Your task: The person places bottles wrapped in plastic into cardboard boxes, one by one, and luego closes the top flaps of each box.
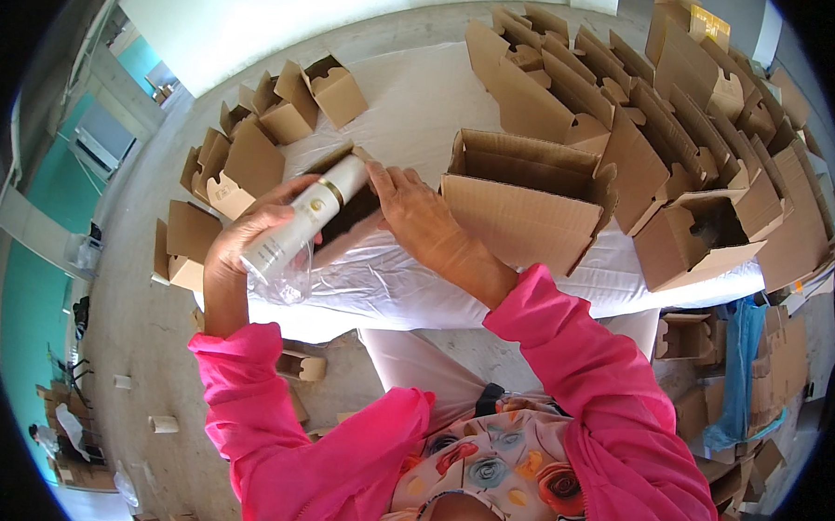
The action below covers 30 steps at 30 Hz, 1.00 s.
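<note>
A white bottle [293, 232] with a gold band and a rounded cap lies tilted in my left hand [269, 212], whose fingers are closed around it. A clear plastic piece [296, 278] hangs by its lower end. Behind the bottle is an open brown cardboard box [351, 244], partly hidden by my hands. My right hand [418, 214] is closed over the box's upper edge, its fingertips beside the bottle's cap. Its thumb is hard to make out. To the right of that hand, a larger open cardboard box [522, 205] stands on the white-covered table [402, 83].
Several open cardboard boxes [254, 165] stand along the table's left side. More boxes [665, 141] are packed in rows at the right. Below the table's right edge hangs blue plastic [740, 377] among cartons. White rolls [162, 424] lie on the floor at left.
</note>
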Motion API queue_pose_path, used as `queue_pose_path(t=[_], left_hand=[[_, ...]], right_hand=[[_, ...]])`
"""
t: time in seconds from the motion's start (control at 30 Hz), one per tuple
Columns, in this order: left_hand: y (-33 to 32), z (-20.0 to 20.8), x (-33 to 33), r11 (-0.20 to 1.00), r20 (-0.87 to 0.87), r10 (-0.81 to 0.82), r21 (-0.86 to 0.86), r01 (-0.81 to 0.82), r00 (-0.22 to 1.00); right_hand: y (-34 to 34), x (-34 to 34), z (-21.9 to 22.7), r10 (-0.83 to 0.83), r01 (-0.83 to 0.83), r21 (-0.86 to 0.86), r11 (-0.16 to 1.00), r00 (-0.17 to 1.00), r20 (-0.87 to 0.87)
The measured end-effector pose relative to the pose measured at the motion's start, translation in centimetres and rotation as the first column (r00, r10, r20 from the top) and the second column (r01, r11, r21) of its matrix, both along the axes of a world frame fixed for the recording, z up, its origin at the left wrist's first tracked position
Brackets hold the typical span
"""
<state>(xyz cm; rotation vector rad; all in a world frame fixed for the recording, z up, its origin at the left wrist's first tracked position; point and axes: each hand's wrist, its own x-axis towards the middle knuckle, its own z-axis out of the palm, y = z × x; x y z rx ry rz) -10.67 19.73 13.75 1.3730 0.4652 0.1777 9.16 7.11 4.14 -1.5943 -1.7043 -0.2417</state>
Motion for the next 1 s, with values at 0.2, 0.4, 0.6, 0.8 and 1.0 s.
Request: queue_pose_path(t=[0.2, 0.4, 0.6, 0.8, 1.0], left_hand=[[-2.7, 0.4, 0.6, 0.944, 0.422, 0.318, -0.058, -0.325, 0.849], [-5.4, -1.5, 4.1, 0.786, 0.672, 0.493, -0.074, -0.614, 0.552], [-7.5, -0.9, 7.5, 0.821, 0.764, 0.422, -0.093, -0.563, 0.488], [-12.1, -0.4, 9.4, 0.868, 0.655, 0.251, 0.174, -0.465, 0.713], [-13.9, -2.3, 11.1, 0.711, 0.639, 0.183, 0.439, -0.550, 0.747]], right_hand=[[0.3, -0.7, -0.4, 0.143, -0.126, 0.154, 0.980, 0.984, -0.106], [-1.9, -2.9, 3.3, 0.522, -0.523, 0.310, 0.794, 0.324, -0.789], [-3.6, -1.4, 4.4, 0.367, -0.272, 0.251, 0.929, 0.597, -0.713], [-5.6, 0.2, 6.1, 0.296, -0.141, 0.366, 0.920, 0.860, -0.415], [-11.3, 6.3, 8.2, 0.292, -0.088, 0.358, 0.929, 0.767, -0.571]])
